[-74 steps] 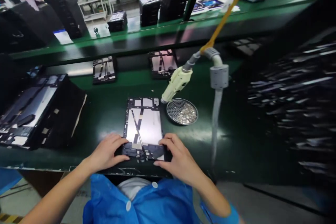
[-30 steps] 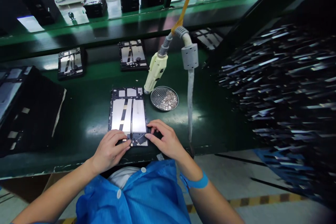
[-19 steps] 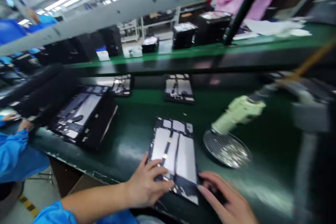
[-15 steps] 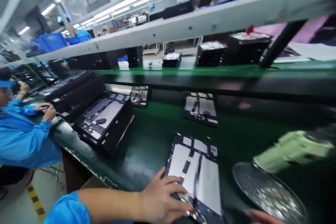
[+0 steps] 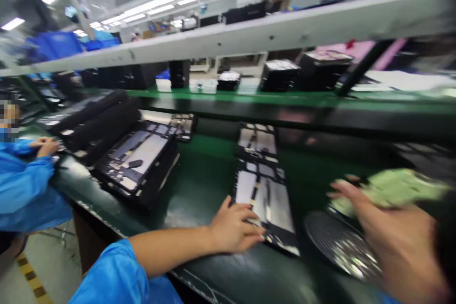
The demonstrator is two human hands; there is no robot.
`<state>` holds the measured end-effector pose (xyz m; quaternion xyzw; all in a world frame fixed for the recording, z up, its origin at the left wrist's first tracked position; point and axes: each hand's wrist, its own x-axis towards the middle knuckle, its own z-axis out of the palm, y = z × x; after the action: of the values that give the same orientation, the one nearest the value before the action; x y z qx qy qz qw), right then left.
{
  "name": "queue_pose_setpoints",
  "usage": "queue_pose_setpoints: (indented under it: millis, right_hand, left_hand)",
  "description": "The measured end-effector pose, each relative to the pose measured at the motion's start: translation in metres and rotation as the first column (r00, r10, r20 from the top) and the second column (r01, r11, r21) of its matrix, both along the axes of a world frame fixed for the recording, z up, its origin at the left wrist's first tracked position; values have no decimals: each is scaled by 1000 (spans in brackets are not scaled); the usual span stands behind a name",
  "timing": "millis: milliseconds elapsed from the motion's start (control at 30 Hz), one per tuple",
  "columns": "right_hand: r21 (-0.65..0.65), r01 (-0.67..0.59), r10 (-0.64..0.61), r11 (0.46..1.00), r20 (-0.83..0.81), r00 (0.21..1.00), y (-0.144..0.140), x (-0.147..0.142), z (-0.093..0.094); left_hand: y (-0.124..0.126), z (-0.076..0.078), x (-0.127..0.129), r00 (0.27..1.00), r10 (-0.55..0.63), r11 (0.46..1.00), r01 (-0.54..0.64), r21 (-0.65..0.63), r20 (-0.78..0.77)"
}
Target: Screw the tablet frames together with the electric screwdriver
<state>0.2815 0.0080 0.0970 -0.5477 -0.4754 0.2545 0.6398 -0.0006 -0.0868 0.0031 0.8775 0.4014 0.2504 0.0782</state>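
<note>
Tablet frame: the open tablet frame point(image 5: 265, 202) lay flat on the green tabletop point(image 5: 203, 185), just in front of me.
Left hand: my left hand point(image 5: 233, 228) rested on its near left corner, fingers point(image 5: 254, 232) spread flat, gripping nothing.
Right hand: my right hand point(image 5: 395, 232) was blurred, fingers loose, touching the pale green screwdriver point(image 5: 395, 190); whether they had closed on it I cannot tell.
Dish: a round mesh dish point(image 5: 340, 244) of screws sat just right of the frame.
Further out: a second frame point(image 5: 258, 142) lay beyond; a co-worker's hand point(image 5: 44, 145) worked far left.
</note>
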Motion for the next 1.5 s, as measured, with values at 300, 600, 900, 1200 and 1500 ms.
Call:
queue_pose_setpoints:
  millis: [300,600,900,1200,1500]
  right_hand:
    - [103,-68,75,992,-59,995,-53,-30,2]
    - [104,52,-49,993,-38,998,-67,-26,-20]
    - [108,110,-109,988,-11,994,-67,-27,-26]
    - [101,107,-112,989,50,992,-67,-22,-29]
    - [107,109,-119,988,96,988,-67,-20,-26]
  left_hand:
    - [-14,7,-10,986,-31,999,28,22,162]
    - [-16,14,-9,989,-24,1000,21,21,149]
    - [-17,15,-13,993,-51,999,51,-3,111]
    - [-16,16,-14,993,-63,998,64,-9,103]
    - [-16,14,-16,992,-67,997,69,-16,107]
